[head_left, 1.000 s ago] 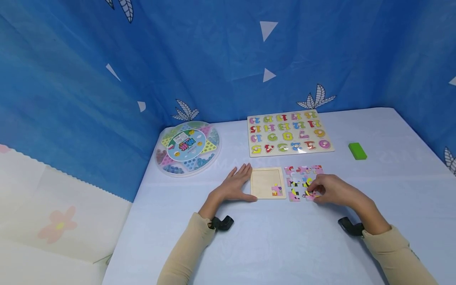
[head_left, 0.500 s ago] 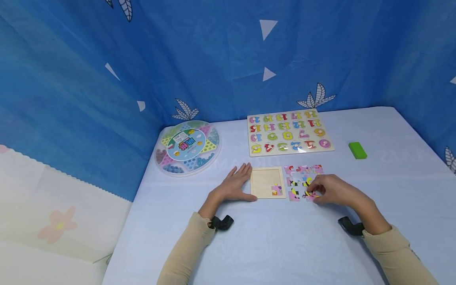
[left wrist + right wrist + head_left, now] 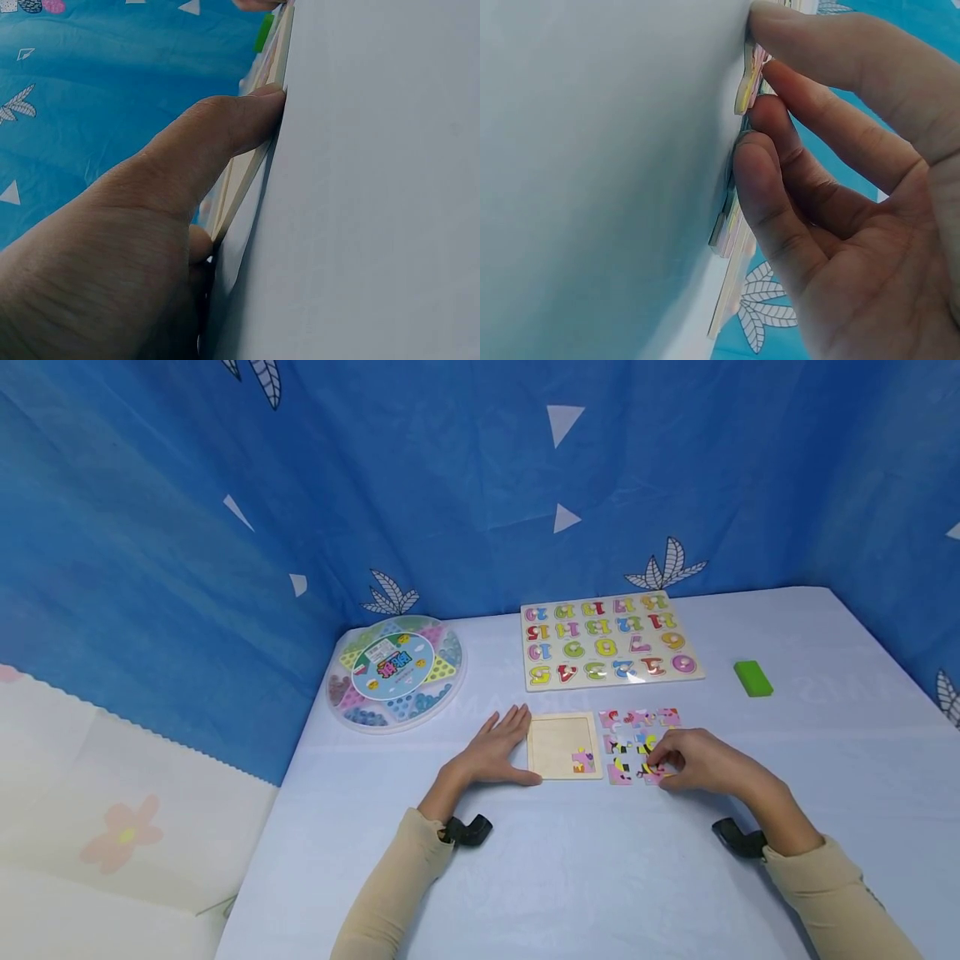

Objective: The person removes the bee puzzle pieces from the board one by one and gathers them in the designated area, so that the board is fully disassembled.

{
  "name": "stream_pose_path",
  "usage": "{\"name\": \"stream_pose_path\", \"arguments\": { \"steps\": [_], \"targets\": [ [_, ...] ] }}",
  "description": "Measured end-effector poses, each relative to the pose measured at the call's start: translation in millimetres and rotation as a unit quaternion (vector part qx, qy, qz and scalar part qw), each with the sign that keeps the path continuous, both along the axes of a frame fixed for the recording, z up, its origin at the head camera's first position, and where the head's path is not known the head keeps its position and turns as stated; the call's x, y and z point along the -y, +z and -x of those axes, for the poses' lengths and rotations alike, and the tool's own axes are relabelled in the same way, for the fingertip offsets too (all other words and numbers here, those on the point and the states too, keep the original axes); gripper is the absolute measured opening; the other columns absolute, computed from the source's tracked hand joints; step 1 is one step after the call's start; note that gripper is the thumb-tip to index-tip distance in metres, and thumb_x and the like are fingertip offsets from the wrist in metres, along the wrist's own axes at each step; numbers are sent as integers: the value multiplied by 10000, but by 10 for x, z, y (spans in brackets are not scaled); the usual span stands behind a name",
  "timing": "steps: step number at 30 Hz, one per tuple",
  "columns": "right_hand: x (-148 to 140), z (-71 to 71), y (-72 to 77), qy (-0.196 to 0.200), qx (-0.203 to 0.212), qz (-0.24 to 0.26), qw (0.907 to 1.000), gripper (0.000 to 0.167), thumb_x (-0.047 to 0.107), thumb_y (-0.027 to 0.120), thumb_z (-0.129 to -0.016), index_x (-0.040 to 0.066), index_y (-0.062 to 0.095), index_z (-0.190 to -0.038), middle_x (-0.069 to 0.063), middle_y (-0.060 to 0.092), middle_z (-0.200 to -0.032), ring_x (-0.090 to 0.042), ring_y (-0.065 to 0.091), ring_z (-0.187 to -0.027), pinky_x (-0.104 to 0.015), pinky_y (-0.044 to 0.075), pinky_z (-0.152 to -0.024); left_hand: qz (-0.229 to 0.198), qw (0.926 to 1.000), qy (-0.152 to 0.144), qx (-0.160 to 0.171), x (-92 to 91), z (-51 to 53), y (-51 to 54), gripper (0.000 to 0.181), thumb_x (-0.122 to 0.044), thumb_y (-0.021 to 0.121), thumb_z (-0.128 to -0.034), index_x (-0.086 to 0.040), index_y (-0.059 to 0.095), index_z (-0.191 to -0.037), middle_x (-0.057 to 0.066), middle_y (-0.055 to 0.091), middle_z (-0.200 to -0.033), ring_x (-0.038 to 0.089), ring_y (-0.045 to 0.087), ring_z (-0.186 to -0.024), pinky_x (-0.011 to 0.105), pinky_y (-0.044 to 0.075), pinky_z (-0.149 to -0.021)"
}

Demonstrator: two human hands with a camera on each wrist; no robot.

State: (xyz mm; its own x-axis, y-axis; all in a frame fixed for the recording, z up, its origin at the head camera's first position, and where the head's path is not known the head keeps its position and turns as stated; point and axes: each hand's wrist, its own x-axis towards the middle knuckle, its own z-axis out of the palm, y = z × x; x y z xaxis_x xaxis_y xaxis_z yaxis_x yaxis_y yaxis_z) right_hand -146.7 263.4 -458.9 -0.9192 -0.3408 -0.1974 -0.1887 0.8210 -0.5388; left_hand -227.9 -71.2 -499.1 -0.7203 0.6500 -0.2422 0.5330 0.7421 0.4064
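My left hand [image 3: 491, 752] lies with fingers extended along the left edge of a square wooden puzzle tray [image 3: 551, 743], its thumb against the near edge. In the left wrist view the thumb [image 3: 225, 127] touches the tray's rim. One pink puzzle piece [image 3: 583, 761] sits in the tray's near right corner. Right of the tray, several loose pink and yellow pieces [image 3: 618, 771] lie in rows. My right hand [image 3: 701, 762] pinches the near right puzzle piece [image 3: 745, 86] between thumb and curled fingers, at table level. The fingers partly cover it in the head view.
Behind the tray lies a wooden number board [image 3: 607, 643]. A round clear case of marbles [image 3: 393, 672] stands at the back left, and a green block [image 3: 753, 678] at the right. Blue curtain [image 3: 465, 485] hangs behind the white table [image 3: 570, 877].
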Motion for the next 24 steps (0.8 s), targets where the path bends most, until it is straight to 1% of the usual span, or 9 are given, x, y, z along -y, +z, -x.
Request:
{"name": "stream_pose_path", "arguments": {
  "steps": [6,11,15,21,24],
  "targets": [
    [39,45,33,16,-86,-85,9999,249,127,851,-705,129,756,-936,7,658,-916,-142,525,-806,-231,500,-671,9,10000,25,-24,8,-5,6,1145,-634,682,-780,-119,37,-1573,-9,-18,-1658,127,-70,-1531,393,-43,-1257],
    [135,103,72,114,-68,-40,9999,301,141,854,-714,98,736,-987,7,677,-950,-144,532,-817,-250,515,-700,-12,10000,15,-28,18,-3,4,1142,-630,686,-778,-115,49,-1573,-4,-10,-1659,130,-67,-1532,395,-41,-1257],
    [242,141,93,187,-45,14,9998,355,154,858,-715,77,722,-1032,2,673,-962,-147,526,-815,-247,514,-698,4,10000,3,-5,18,-5,-3,1142,-634,683,-780,-120,42,-1573,-10,-19,-1658,128,-72,-1531,395,-42,-1257],
    [400,193,126,270,-53,120,9995,350,154,850,-730,78,727,-1049,12,668,-932,-157,524,-804,-229,507,-663,10,10000,-13,-50,6,-2,-3,1142,-639,680,-778,-118,46,-1573,-9,-22,-1658,129,-71,-1531,395,-43,-1257],
    [468,218,136,291,-3,143,9995,356,172,853,-731,83,725,-1051,11,666,-917,-159,529,-800,-227,505,-669,7,10000,-35,-78,1,-4,-2,1140,-639,679,-778,-115,52,-1573,-5,-16,-1659,134,-64,-1533,400,-38,-1257]
  ]
}}
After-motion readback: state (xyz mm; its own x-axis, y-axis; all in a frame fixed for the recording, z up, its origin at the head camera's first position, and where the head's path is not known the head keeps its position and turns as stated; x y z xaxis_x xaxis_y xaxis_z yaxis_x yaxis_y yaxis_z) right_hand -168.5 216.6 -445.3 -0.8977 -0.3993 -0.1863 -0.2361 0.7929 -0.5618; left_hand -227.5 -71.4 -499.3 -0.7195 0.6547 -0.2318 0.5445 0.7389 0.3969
